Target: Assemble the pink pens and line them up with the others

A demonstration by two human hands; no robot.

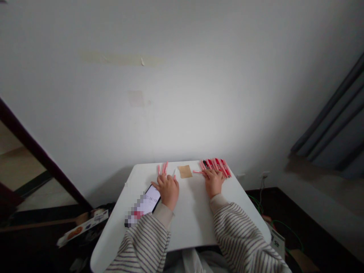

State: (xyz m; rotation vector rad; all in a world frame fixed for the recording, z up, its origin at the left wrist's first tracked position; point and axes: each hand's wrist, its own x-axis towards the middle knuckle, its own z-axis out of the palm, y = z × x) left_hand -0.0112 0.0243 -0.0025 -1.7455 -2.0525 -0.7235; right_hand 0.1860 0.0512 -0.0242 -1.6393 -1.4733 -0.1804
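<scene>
My left hand [168, 190] rests low over the left side of the white table, its little finger stretched out. A slim pink pen piece with a white tip [174, 173] sticks up between its thumb and forefinger. Just beyond the fingertips lie a few pink pen pieces [165, 167]. On the right, my right hand [213, 183] has its fingers closed over a pink pen [198, 172] that points left. Its fingers also touch the near edge of a row of several pink and red pens [217, 165]. The fingertips are partly hidden.
A brown paper square [185, 171] lies between the hands. A phone [152, 198] with a lit screen is beside my left wrist. The white table [193, 223] stands against a wall [182, 125]. Green cables [257, 203] run along the floor at right.
</scene>
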